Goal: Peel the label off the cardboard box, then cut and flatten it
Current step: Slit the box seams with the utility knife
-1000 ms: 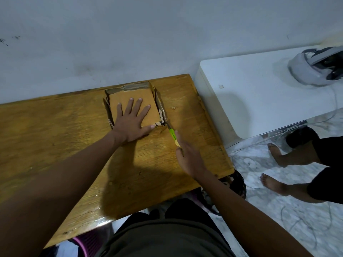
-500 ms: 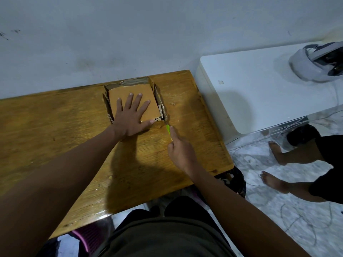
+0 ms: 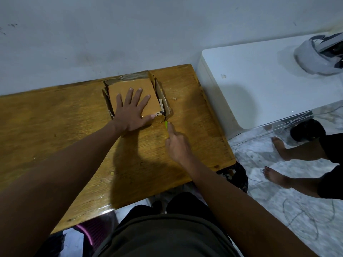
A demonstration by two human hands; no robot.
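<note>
A small brown cardboard box (image 3: 146,86) lies at the far edge of the wooden table (image 3: 55,123), its side walls splayed outward and a scrap of label with "34" at its near right corner. My left hand (image 3: 130,110) presses flat on the box's top with fingers spread. My right hand (image 3: 176,143) grips a cutter with a green handle (image 3: 166,124), index finger laid along it, its tip at the box's near right corner. The blade is hidden.
A grey wall runs right behind the box. A white cabinet (image 3: 259,80) stands to the right of the table with a white headset (image 3: 321,56) on it. Another person's bare feet (image 3: 278,164) and loose cables are on the marble floor at right.
My right hand has slid the green cutter forward and left, from a little way off up to the box's near right corner. My left hand stays flat on the box.
</note>
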